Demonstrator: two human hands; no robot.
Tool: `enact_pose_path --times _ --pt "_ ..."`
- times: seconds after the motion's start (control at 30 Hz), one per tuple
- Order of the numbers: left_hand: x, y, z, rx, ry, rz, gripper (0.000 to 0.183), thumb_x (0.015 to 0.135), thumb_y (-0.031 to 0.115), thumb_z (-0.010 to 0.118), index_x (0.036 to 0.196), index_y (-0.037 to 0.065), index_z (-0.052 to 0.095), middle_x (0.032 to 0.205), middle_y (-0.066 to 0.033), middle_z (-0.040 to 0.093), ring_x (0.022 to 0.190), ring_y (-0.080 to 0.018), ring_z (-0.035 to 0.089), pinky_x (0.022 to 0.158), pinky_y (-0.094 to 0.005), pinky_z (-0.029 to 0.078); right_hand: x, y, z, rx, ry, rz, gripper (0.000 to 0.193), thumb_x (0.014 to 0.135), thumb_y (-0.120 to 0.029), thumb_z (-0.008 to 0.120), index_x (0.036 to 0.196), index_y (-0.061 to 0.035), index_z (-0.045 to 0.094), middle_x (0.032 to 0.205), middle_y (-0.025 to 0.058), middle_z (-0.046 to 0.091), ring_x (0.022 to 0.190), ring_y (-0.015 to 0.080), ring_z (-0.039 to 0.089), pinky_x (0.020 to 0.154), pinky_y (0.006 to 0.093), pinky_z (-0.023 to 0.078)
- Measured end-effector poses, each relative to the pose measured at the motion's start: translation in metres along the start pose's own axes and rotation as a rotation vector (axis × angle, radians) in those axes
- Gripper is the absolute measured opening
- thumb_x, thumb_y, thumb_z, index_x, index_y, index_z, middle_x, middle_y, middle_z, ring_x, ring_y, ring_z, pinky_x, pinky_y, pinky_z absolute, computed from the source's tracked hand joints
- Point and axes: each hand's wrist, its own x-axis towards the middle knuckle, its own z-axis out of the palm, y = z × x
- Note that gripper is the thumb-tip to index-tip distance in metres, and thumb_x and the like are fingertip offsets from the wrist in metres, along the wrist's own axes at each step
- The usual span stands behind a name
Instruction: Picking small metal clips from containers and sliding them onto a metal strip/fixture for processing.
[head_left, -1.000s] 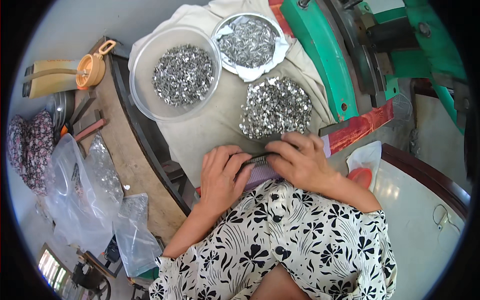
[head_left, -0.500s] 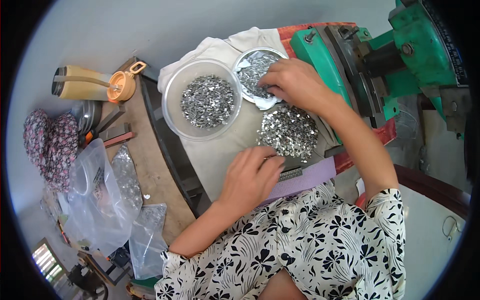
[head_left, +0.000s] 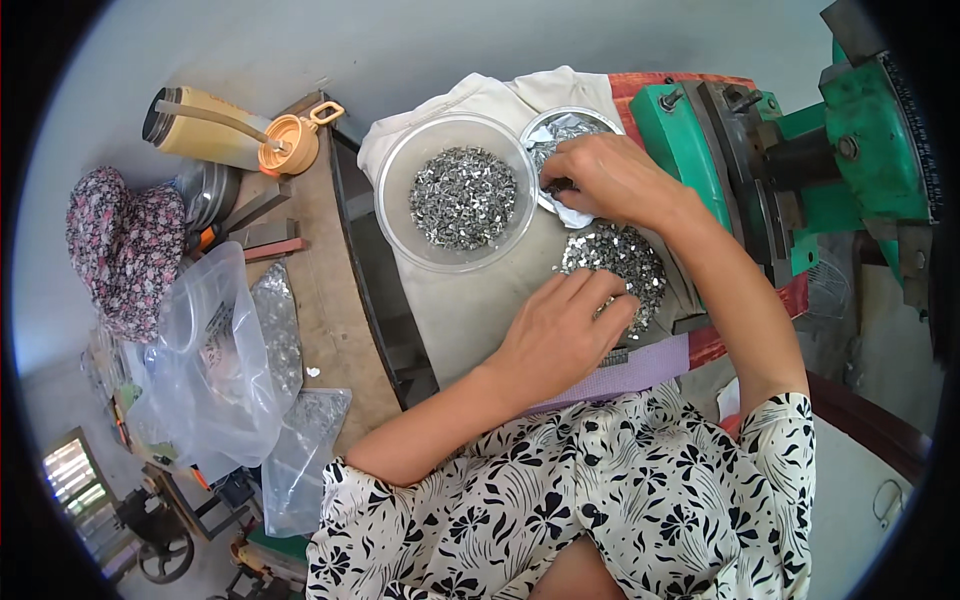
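Note:
My left hand [head_left: 570, 328] bends its fingers over the near side of a loose pile of small shiny metal pieces [head_left: 640, 262]. Its fingertips are drawn together, and whatever lies between them is too small to make out. My right hand [head_left: 615, 178] reaches into a small round dish [head_left: 533, 128] lined with crumpled plastic and holding thin metal bits. Its fingers are pinched, with their tips partly hidden. Left of the dish stands a clear plastic tub [head_left: 386, 205] holding many small metal parts [head_left: 462, 198]. A ridged metal strip [head_left: 615, 357] peeks out below my left hand.
A green press machine [head_left: 690, 150] stands right of the cloth-covered table [head_left: 450, 310]. On the wooden bench [head_left: 335, 300] at left are a yellow bottle [head_left: 215, 135], a flowered cloth [head_left: 125, 250], metal bars [head_left: 265, 235] and clear bags [head_left: 215, 360]. Purple foam [head_left: 650, 365] edges the table.
The view has shifted, so the table appears farther right. My left hand has moved right and over the metal pile, covering its near part. My right hand stays at the dish.

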Motion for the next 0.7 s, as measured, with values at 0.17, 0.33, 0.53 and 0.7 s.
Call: enact_pose_path --times 0.17,0.33,0.53,0.7 --pt "0.004 -0.006 -0.005 0.025 -0.005 0.012 0.022 0.078 0.008 0.073 0.099 0.008 0.065 0.097 -0.006 0.06 0.085 -0.0248 0.06 0.072 -0.0373 0.05 0.004 -0.001 -0.001 -0.041 -0.115 0.07 0.019 0.074 -0.007 0.068 0.092 -0.0028 0.073 0.089 0.0157 0.071 0.084 0.0347 0.068 0.077 0.0447 0.053" --pt "0.008 -0.013 -0.012 0.1 0.039 0.04 0.016 0.079 0.009 0.072 0.094 0.008 0.066 0.095 -0.0043 0.061 0.082 -0.0235 0.059 0.069 -0.0367 0.049 0.002 -0.003 -0.001 0.016 -0.064 0.095 0.021 0.073 -0.009 0.069 0.092 -0.0028 0.073 0.087 0.0168 0.071 0.082 0.0348 0.068 0.075 0.0441 0.053" --pt "0.023 -0.025 -0.024 0.291 0.121 0.159 0.011 0.078 0.012 0.064 0.089 0.01 0.062 0.087 -0.0055 0.058 0.079 -0.0223 0.061 0.068 -0.0361 0.05 0.007 0.005 -0.003 0.035 -0.177 0.085 0.019 0.074 -0.014 0.069 0.09 -0.0021 0.073 0.08 0.0169 0.071 0.074 0.0345 0.067 0.07 0.0412 0.052" --pt "0.065 -0.031 -0.096 0.031 0.565 -0.153 0.011 0.085 0.008 0.068 0.092 0.002 0.072 0.084 -0.0099 0.071 0.073 -0.0204 0.068 0.068 -0.031 0.053 -0.007 0.013 0.0 0.128 -0.096 0.143 0.018 0.078 -0.016 0.072 0.09 -0.0027 0.073 0.079 0.0156 0.07 0.065 0.0248 0.064 0.066 0.0351 0.051"
